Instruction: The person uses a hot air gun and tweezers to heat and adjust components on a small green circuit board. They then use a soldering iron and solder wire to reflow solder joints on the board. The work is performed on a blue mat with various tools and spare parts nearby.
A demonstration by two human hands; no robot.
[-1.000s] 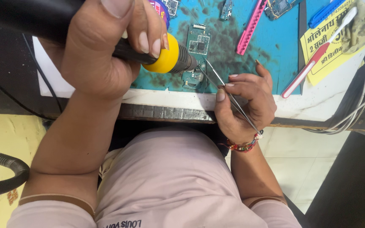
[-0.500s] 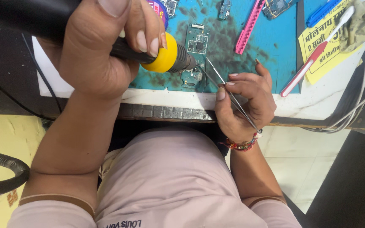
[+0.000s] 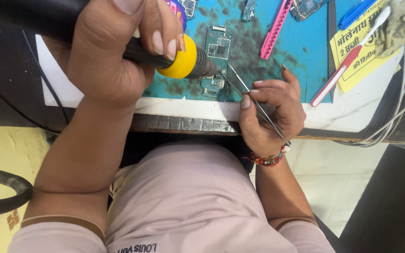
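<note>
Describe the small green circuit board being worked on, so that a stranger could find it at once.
Start at the blue work mat on the white bench. Near its front edge, the small green circuit board lies just beyond the hot-air tool's yellow-collared nozzle. Unlike boards farther back, thin metal tweezers point at it.

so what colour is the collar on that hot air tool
Yellow collar on the black hot air tool, in the head view.

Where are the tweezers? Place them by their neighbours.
Head view, right of centre: the tweezers sit pinched in the right hand, tips beside the small circuit board.
</note>
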